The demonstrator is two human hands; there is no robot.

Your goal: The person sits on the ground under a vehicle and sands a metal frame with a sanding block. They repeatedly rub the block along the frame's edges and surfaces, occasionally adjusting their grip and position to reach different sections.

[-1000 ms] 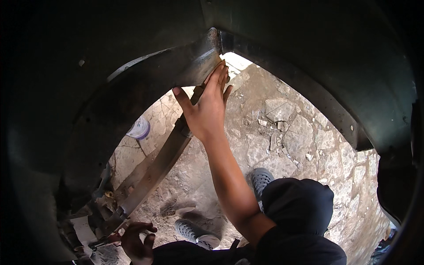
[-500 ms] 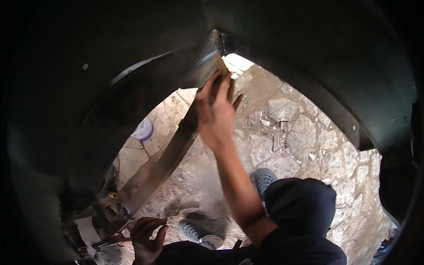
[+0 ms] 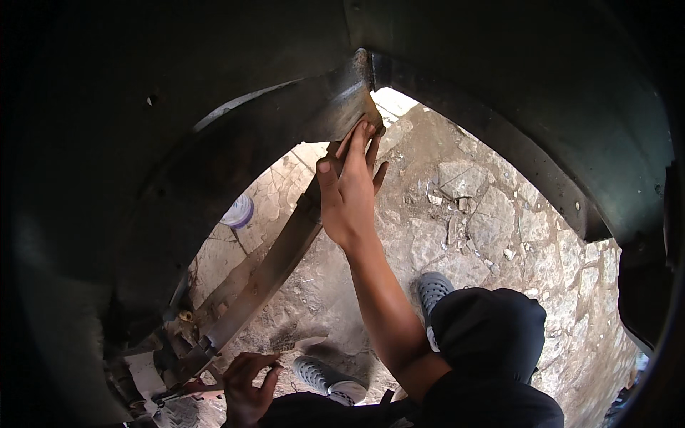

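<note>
My right hand (image 3: 349, 200) reaches up to the lower corner of a dark curved metal panel (image 3: 342, 110). Its fingers are stretched out and pressed together against the worn, bare-looking edge, with the thumb apart. Under the fingers shows a thin brown sheet (image 3: 347, 145) that looks like sandpaper; most of it is hidden. Low in the picture, my left hand (image 3: 250, 385) is curled, thumb close to the fingers, beside metal parts at the lower left. Whatever it holds, if anything, I cannot make out.
A long brown metal bar (image 3: 264, 274) slants from the panel's corner down to a cluster of parts (image 3: 146, 374). The dark panel arches overhead and down both sides. Below lies rough stone paving (image 3: 485, 214) with rubble. A white and purple tub (image 3: 239, 212) stands at the left.
My right hand's fingers have come closer together against the panel edge, and the brown sheet under them shows more plainly. My left hand has shifted slightly right. The whole view has moved a little.
</note>
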